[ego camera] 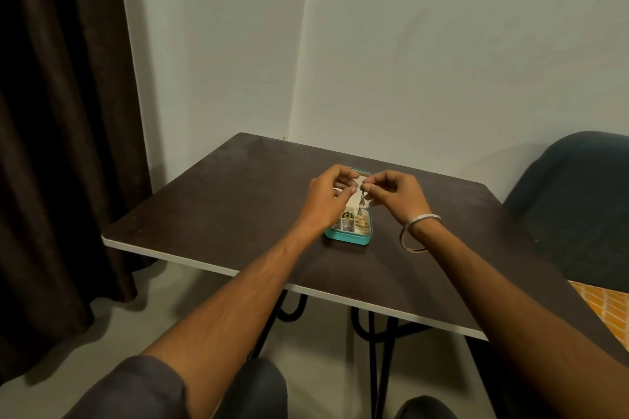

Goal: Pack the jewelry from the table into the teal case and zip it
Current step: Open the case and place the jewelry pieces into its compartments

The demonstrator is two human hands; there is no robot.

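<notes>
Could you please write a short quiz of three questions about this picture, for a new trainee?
1. True or false: the teal case on the table is zipped closed.
2. Which hand pinches the dangling earring at its top?
A. the left hand
B. the right hand
C. neither
3. Fill in the missing word: a silver ______ hangs on the right wrist.

Key
1. False. The case lies open, and small pieces show in its compartments.
2. B. The right hand's fingertips hold the earring above the case; the left hand's curled fingers are close beside it, but whether they touch it cannot be told.
3. bangle
</notes>
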